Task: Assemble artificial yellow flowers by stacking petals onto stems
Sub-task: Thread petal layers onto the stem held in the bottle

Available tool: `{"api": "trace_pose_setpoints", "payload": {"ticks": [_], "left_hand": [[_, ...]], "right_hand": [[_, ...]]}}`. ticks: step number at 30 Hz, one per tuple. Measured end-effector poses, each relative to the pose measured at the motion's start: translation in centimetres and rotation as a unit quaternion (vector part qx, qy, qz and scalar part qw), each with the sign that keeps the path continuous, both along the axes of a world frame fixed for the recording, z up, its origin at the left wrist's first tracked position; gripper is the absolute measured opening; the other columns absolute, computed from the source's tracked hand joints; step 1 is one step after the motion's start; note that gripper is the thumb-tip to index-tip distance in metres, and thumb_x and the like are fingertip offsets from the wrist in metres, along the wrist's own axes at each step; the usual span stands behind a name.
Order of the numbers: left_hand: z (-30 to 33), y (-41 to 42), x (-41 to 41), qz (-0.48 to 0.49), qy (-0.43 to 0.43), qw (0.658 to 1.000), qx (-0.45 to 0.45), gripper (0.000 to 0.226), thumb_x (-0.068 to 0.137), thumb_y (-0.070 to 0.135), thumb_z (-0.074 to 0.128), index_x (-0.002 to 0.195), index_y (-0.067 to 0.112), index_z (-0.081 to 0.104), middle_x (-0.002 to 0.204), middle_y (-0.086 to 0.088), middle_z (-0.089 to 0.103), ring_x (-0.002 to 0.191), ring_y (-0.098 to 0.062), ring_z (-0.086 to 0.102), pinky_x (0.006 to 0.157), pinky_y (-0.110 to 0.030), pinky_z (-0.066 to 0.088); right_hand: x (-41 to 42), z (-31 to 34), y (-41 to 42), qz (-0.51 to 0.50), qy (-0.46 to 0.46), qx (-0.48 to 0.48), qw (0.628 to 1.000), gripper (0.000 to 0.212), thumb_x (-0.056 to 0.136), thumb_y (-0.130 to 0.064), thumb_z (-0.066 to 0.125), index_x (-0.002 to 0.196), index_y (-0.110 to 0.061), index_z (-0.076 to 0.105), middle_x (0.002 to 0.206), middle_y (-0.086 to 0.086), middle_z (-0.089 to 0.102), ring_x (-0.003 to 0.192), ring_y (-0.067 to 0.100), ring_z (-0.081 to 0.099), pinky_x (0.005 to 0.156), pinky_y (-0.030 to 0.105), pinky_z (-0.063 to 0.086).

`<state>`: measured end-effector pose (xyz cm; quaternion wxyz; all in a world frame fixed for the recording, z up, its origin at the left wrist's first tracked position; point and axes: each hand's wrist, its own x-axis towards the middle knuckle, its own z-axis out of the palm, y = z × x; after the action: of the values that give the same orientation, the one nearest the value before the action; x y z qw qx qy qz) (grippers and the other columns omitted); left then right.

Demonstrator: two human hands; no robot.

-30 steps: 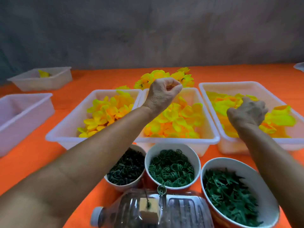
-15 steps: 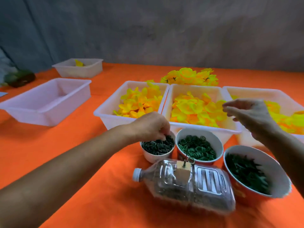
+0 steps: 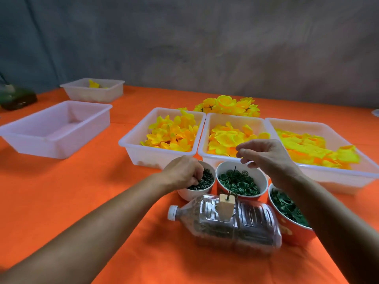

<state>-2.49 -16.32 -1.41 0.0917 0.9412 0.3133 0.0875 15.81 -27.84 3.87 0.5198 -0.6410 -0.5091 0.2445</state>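
Where the orange cloth of the desk (image 3: pixel 61 201) comes nearest, a clear ribbed plastic bottle (image 3: pixel 225 222) with a white cap lies on its side, a small pale wooden block (image 3: pixel 225 204) sitting on it with a thin dark stem (image 3: pixel 232 181) standing upright from the block. Just behind it stand three round bowls: a left bowl (image 3: pixel 194 193) of dark green curled pieces, a middle bowl (image 3: pixel 260 177) of green plastic rings, and a right bowl (image 3: pixel 291 232) of flat green leaf shapes. The left hand (image 3: pixel 182 171) dips into the left bowl, its fingers curled together among the pieces; whether they grip one I cannot tell. The right hand (image 3: pixel 264 154) hovers above the middle bowl, fingers bent and slightly apart, thumb near forefinger, holding nothing I can make out. Beyond the bowls sit three white translucent trays side by side, the left tray (image 3: pixel 131 148), the middle tray (image 3: pixel 203 140) and the right tray (image 3: pixel 348 177), each heaped with soft yellow petals (image 3: pixel 174 134). Behind them lies a pile of finished yellow flowers (image 3: pixel 227 105). Farther left rest an empty tray (image 3: pixel 51 148) and a far tray (image 3: pixel 102 95).
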Motion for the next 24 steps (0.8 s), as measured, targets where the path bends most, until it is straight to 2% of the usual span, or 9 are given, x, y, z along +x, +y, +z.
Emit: {"api": "trace_pose_setpoints", "payload": {"ticks": [3, 6, 10, 12, 14, 15, 17, 20, 24], "left_hand": [[-0.2, -0.1, 0.1, -0.014, 0.012, 1.0, 0.017, 0.014, 0.078, 0.009, 0.066, 0.089, 0.015, 0.072, 0.101, -0.004, 0.067, 0.096, -0.023, 0.06, 0.071, -0.029, 0.042], [-0.2, -0.1, 0.0, -0.017, 0.006, 1.0, 0.012, 0.01, 0.082, 0.012, 0.065, 0.091, 0.012, 0.07, 0.101, -0.005, 0.066, 0.095, -0.024, 0.059, 0.073, -0.03, 0.043], [0.1, -0.3, -0.6, 0.0, -0.089, 0.995, -0.033, 0.003, 0.084, 0.01, 0.064, 0.085, 0.008, 0.066, 0.08, -0.002, 0.061, 0.08, -0.02, 0.057, 0.066, -0.024, 0.039], [0.5, -0.7, -0.9, 0.025, -0.208, 0.967, -0.145, 0.009, 0.084, 0.005, 0.065, 0.076, 0.009, 0.064, 0.068, 0.005, 0.057, 0.067, -0.012, 0.053, 0.058, -0.017, 0.038], [1.0, -1.3, -1.1, 0.035, -0.332, 0.899, -0.284, 0.015, 0.085, 0.001, 0.064, 0.073, 0.01, 0.061, 0.062, 0.005, 0.059, 0.054, -0.005, 0.05, 0.053, -0.015, 0.04], [1.3, -1.5, -1.0, 0.033, -0.374, 0.865, -0.332, 0.015, 0.086, 0.0, 0.063, 0.075, 0.01, 0.061, 0.063, 0.003, 0.063, 0.051, -0.004, 0.05, 0.051, -0.016, 0.041], [2.0, -2.1, -0.8, 0.02, -0.415, 0.827, -0.379, 0.014, 0.088, 0.001, 0.061, 0.078, 0.01, 0.062, 0.067, 0.001, 0.067, 0.051, -0.005, 0.052, 0.049, -0.017, 0.043], [2.8, -2.8, -0.2, -0.015, -0.429, 0.814, -0.391, 0.014, 0.089, 0.002, 0.059, 0.078, 0.01, 0.062, 0.067, 0.004, 0.067, 0.052, -0.006, 0.052, 0.05, -0.017, 0.044], [3.6, -3.7, 0.4, -0.032, -0.42, 0.835, -0.352, 0.016, 0.09, 0.001, 0.059, 0.076, 0.008, 0.061, 0.056, 0.007, 0.06, 0.051, -0.007, 0.05, 0.052, -0.019, 0.043]], "right_hand": [[-0.7, 0.1, -0.3, 0.002, 0.011, 0.001, 1.0, 0.011, 0.085, 0.003, 0.061, 0.088, -0.002, 0.07, 0.07, 0.008, 0.068, 0.051, 0.001, 0.058, 0.048, 0.012, 0.044], [-1.2, 0.1, -0.5, 0.003, 0.019, 0.0, 1.0, 0.011, 0.085, 0.003, 0.061, 0.088, -0.002, 0.07, 0.068, 0.005, 0.068, 0.05, 0.0, 0.058, 0.048, 0.012, 0.044], [-1.5, -0.1, -0.8, 0.012, 0.02, -0.004, 1.0, 0.014, 0.084, 0.0, 0.062, 0.081, -0.011, 0.071, 0.064, -0.002, 0.069, 0.053, 0.0, 0.059, 0.049, 0.012, 0.045], [-1.6, -0.4, -0.7, 0.017, 0.027, -0.008, 0.999, 0.016, 0.083, -0.001, 0.064, 0.077, -0.015, 0.071, 0.062, -0.004, 0.069, 0.054, 0.002, 0.059, 0.05, 0.013, 0.045], [-1.8, -0.6, -0.6, 0.025, 0.035, -0.01, 0.999, 0.015, 0.082, -0.002, 0.066, 0.077, -0.015, 0.071, 0.06, -0.004, 0.068, 0.053, 0.002, 0.059, 0.051, 0.014, 0.045], [-1.9, -0.6, -0.6, 0.032, 0.04, -0.008, 0.999, 0.013, 0.082, -0.003, 0.068, 0.078, -0.015, 0.071, 0.059, -0.005, 0.068, 0.054, 0.002, 0.059, 0.051, 0.014, 0.044], [-2.2, -0.4, -0.5, 0.051, 0.057, 0.0, 0.997, 0.01, 0.082, -0.006, 0.07, 0.081, -0.015, 0.072, 0.058, -0.006, 0.067, 0.055, 0.002, 0.059, 0.052, 0.014, 0.045], [-2.9, -0.1, -0.4, 0.093, 0.061, 0.007, 0.994, 0.009, 0.082, -0.009, 0.071, 0.087, -0.015, 0.072, 0.06, -0.007, 0.068, 0.057, 0.001, 0.059, 0.052, 0.013, 0.045], [-3.1, 0.0, -0.2, 0.095, 0.081, 0.035, 0.992, 0.006, 0.08, -0.007, 0.071, 0.086, -0.009, 0.072, 0.058, -0.006, 0.067, 0.054, 0.001, 0.058, 0.05, 0.014, 0.044]]}}
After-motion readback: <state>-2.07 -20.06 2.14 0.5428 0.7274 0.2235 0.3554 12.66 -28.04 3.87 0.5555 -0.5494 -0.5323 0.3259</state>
